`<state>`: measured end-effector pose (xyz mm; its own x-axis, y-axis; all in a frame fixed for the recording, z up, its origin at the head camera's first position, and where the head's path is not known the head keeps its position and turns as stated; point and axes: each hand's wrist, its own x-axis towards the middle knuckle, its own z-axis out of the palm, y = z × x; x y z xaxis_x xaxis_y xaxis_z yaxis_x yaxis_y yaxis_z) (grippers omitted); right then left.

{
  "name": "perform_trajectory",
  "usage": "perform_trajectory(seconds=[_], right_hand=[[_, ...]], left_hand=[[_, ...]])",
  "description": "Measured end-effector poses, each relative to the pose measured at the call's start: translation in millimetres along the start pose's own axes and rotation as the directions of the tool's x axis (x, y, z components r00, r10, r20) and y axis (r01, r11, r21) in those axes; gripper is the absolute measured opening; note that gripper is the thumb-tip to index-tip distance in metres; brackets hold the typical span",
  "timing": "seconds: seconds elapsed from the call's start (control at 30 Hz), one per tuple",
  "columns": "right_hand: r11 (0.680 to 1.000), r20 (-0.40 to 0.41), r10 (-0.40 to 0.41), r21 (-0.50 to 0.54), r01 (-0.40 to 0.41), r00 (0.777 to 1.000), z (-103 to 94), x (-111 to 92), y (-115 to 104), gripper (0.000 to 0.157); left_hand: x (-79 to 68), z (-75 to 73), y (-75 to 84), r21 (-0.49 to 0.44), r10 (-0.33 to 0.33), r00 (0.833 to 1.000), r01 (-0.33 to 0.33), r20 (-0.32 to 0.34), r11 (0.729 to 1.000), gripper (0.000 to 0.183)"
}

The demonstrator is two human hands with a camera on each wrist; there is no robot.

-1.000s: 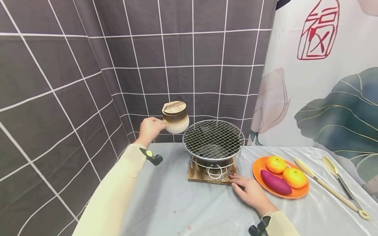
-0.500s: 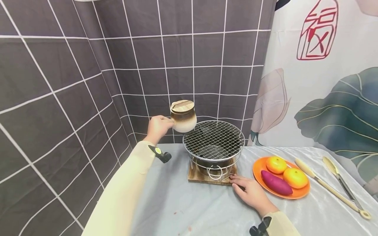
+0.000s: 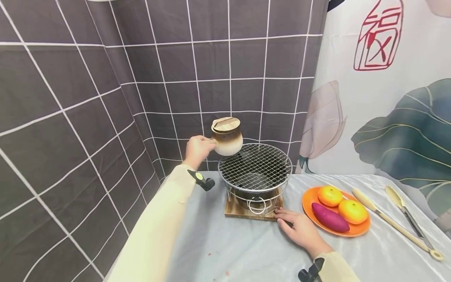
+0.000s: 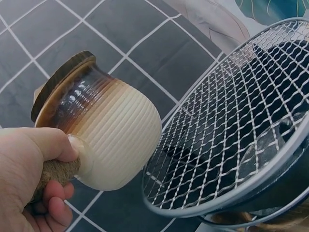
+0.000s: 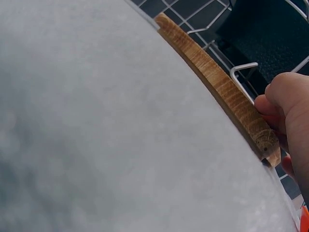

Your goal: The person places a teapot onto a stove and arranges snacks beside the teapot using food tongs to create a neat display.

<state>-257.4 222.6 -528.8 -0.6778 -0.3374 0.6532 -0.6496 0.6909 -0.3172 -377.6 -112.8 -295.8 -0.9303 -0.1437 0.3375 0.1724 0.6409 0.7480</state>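
My left hand (image 3: 199,150) grips the twine-wrapped handle (image 4: 59,173) of a ceramic side-handled pot (image 3: 228,141), brown above and cream below, with a wooden lid (image 3: 226,124). The pot is raised, beside and above the left rim of a round wire grill rack (image 3: 255,166). That rack tops a dark brazier in a wire stand, set on a square wooden board (image 3: 234,210). At the board's front right corner rests my right hand (image 3: 301,231), its fingers touching the wood (image 5: 227,92) near a wire leg; some fingertips are hidden.
Right of the brazier, an orange plate (image 3: 360,232) bears two mandarins (image 3: 352,212) and a purple sweet potato (image 3: 330,217). Beyond it lie a long wooden-handled tool (image 3: 391,223) and tongs (image 3: 408,217). A dark tiled-pattern curtain (image 3: 176,58) stands close behind and on the left.
My left hand has carried the pot to the right and slightly up, from beside the grill to above its left rim. The right hand stays at the board's corner.
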Motion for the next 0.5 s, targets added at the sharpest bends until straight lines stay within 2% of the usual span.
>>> perform_trajectory(seconds=[0.13,0.27,0.5], right_hand=[[1.0,0.001,-0.004,0.003,0.004,1.0,-0.5,0.8,0.7,0.022],[1.0,-0.003,0.0,-0.002,0.0,1.0,-1.1,0.5,1.6,0.022],[1.0,-0.006,0.002,0.007,-0.002,1.0,0.3,1.1,-0.3,0.022]], left_hand=[[-0.5,5.9,4.7,0.002,-0.002,1.0,0.002,0.008,1.0,0.019],[0.0,12.0,8.2,0.004,0.026,1.0,-0.026,0.012,1.0,0.019],[2.9,19.2,8.3,0.006,0.037,0.999,-0.037,0.015,0.999,0.018]])
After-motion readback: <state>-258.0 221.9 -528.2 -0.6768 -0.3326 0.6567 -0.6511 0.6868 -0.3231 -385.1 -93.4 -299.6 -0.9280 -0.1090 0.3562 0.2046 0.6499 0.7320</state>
